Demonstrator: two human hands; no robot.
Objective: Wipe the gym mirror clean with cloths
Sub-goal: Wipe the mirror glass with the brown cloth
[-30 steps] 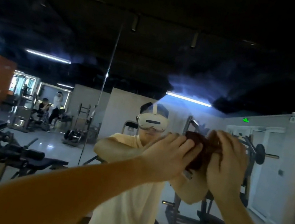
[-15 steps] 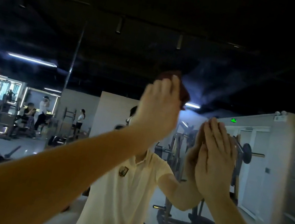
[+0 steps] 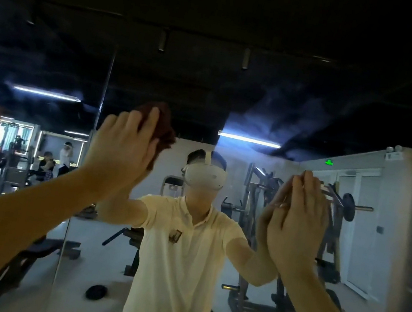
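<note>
The gym mirror [image 3: 263, 105] fills the view ahead, with hazy smears across its upper part. My left hand [image 3: 120, 149] presses a dark red-brown cloth [image 3: 164, 128] flat against the glass at upper left of centre, its fingers straight over the cloth. My right hand [image 3: 298, 221] rests flat on the mirror at the right, fingers straight, touching its own reflection and holding nothing. The mirror shows a person in a pale yellow shirt and a white headset.
A vertical seam [image 3: 94, 136] between mirror panels runs just left of my left hand. Reflected behind are a weight rack with a barbell [image 3: 349, 208], benches at lower left [image 3: 25, 253], people in the distance [image 3: 55, 162] and white doors [image 3: 362, 233] at right.
A second ago both hands held the cloth together at the right. My left hand took it up, then swept left across the glass, while my right hand settled flat on the mirror.
</note>
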